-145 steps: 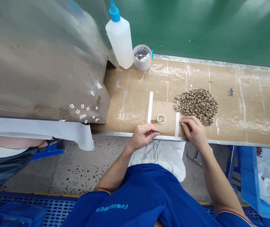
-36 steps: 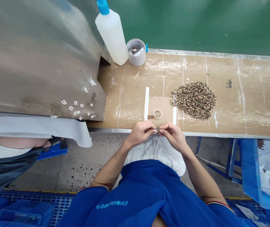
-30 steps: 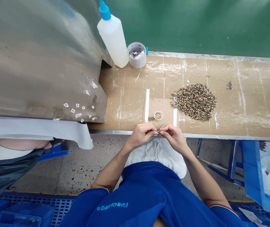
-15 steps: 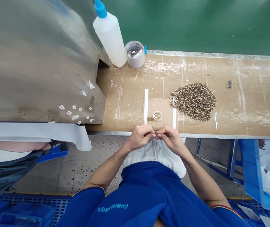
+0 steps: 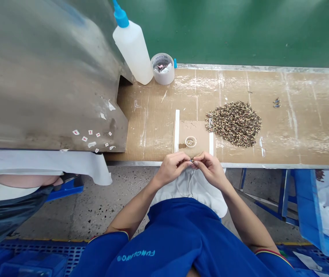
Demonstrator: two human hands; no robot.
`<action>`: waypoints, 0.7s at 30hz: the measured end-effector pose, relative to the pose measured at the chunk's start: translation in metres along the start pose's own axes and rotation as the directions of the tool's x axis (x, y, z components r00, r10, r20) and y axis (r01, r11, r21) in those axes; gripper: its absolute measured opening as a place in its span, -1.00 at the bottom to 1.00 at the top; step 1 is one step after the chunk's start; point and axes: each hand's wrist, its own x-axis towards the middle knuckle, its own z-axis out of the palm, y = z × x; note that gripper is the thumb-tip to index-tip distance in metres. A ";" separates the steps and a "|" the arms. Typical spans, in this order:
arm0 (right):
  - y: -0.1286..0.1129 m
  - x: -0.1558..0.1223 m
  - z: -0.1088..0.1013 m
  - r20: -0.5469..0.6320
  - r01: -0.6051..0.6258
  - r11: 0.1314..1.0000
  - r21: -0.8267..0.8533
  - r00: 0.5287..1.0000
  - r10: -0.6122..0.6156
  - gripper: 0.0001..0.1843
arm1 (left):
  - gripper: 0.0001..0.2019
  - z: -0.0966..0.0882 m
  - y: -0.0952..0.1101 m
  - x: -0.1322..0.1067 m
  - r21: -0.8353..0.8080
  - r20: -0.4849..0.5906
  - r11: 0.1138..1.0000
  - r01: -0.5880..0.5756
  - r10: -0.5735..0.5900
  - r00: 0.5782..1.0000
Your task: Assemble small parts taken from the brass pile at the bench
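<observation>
Piece [image 5: 192, 160] pinched by left hand [image 5: 172, 168] and right hand [image 5: 209, 168], seemingly unfinished; large pile [image 5: 235, 125] lies loose, apparently unworked; few bluish parts [image 5: 276, 105] lie well apart, perhaps done.

Just below the grip are white bottoms [image 5: 204, 193] with a thin drawstring [image 5: 192, 179], and farther below, a blue shirt [image 5: 176, 227] with light-blue lettering [image 5: 137, 255] and short sleeves [image 5: 109, 246] edged in red-and-yellow trim [image 5: 274, 252]

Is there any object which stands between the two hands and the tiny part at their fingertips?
Nothing visible: the left hand and right hand pinch the tiny part directly. The small dish sits beyond it, on the cardboard.
</observation>
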 end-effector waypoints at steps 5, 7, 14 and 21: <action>-0.001 0.001 0.000 -0.005 0.009 1.000 0.021 1.000 -0.009 -0.63 | -0.77 0.000 0.000 0.000 0.003 -0.004 1.000 -0.009 0.009 1.000; -0.001 0.001 0.000 -0.002 0.016 1.000 0.020 1.000 -0.016 -0.63 | -0.75 0.000 -0.001 0.000 0.001 -0.004 1.000 -0.005 0.005 1.000; -0.001 0.003 0.001 0.046 0.010 1.000 -0.006 0.999 -0.010 -0.61 | -0.70 0.001 -0.004 -0.002 0.048 0.024 0.998 -0.030 0.028 0.999; -0.006 0.001 0.001 0.093 0.011 0.998 -0.068 0.996 -0.004 -0.66 | -0.70 -0.002 -0.006 -0.006 0.083 0.046 0.996 -0.042 0.039 0.998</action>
